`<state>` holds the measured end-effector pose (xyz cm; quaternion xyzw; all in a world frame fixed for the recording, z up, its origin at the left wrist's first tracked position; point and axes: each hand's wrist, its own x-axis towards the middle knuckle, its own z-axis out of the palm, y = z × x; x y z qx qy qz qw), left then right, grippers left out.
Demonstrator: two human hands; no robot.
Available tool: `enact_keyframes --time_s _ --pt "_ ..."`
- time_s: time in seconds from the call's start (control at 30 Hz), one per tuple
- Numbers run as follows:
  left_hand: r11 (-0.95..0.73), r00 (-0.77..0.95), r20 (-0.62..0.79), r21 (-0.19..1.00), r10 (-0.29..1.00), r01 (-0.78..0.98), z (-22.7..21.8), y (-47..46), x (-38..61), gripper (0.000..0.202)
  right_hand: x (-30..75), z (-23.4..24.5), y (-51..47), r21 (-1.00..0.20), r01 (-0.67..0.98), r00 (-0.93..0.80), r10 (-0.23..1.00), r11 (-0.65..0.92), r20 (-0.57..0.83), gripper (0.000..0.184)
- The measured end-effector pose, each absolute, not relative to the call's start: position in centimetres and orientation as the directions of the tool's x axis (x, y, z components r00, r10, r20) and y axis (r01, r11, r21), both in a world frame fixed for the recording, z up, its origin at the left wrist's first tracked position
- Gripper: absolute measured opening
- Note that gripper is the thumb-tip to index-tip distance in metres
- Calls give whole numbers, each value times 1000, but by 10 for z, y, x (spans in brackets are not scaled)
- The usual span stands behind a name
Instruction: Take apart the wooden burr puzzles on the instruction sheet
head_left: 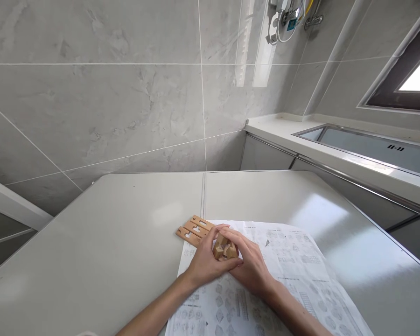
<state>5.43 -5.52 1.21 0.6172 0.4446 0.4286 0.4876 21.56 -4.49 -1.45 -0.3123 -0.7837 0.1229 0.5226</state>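
Both my hands are closed around a small cluster of joined wooden puzzle pieces [224,248], held just above a printed instruction sheet [294,261]. My left hand [205,263] cups the cluster from the left and below, thumb across the front. My right hand [250,266] grips it from the right, fingers curled over the top. Three loose notched wooden bars [192,229], marked with numbers, lie side by side just left of my fingers, partly on the sheet's top corner.
The sheet lies on a pale grey table [119,233] with a seam down its middle. A tiled wall stands behind. To the right runs a white counter [283,130] with a steel sink [371,144], below a window.
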Motion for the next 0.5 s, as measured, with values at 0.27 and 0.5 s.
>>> enact_keyframes --time_s 0.27,0.5 --pt "-123 245 82 980 966 155 15 -56 56 59 214 -13 -47 -492 363 -260 593 791 762 71" --pt "-204 269 123 933 955 298 19 -53 55 15 215 -15 -48 -571 370 -299 676 733 674 77"
